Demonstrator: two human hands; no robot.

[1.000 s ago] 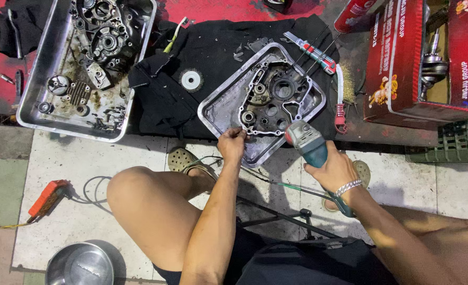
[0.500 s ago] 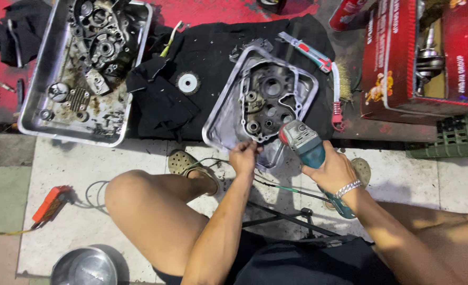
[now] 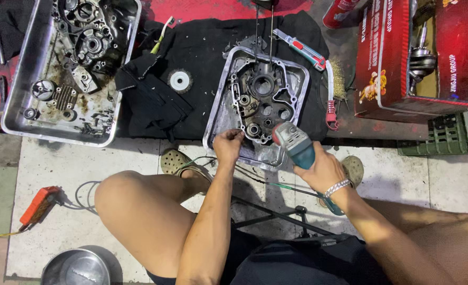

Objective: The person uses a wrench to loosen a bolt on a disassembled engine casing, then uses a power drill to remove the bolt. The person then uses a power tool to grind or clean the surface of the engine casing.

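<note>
**Grey aluminium under a power tool, and my fingers are sitting right beside it**

Grey cast metal is what I am working over: the engine case half [image 3: 260, 100] is lying open side up in a shallow metal tray [image 3: 215, 124], which is resting on a black cloth [image 3: 202, 42] on the floor in front of my knees.

I am judging the main risk to be the tool head jumping. I am holding the teal angle grinder [image 3: 293, 145] low over the near right corner of the case, and if its head catches on a rib or a bolt boss, it could kick sideways toward my other fingers, which are only just beside it. The tray is also sitting loose on cloth, so it could be sliding under pressure. The thin green cord [image 3: 276, 184] is trailing across the tiles between my legs, near my sandalled feet, and could be snagging. My legs are bare, so flung grit would be landing on skin.

My right hand [image 3: 322, 171] is wrapping fully closed around the grinder's body, thumb over the top. My left hand [image 3: 227, 143] is half curled, fingertips pressing down on the near edge of the case and tray, gripping nothing else. Whether the head is spinning, I cannot tell.
</note>
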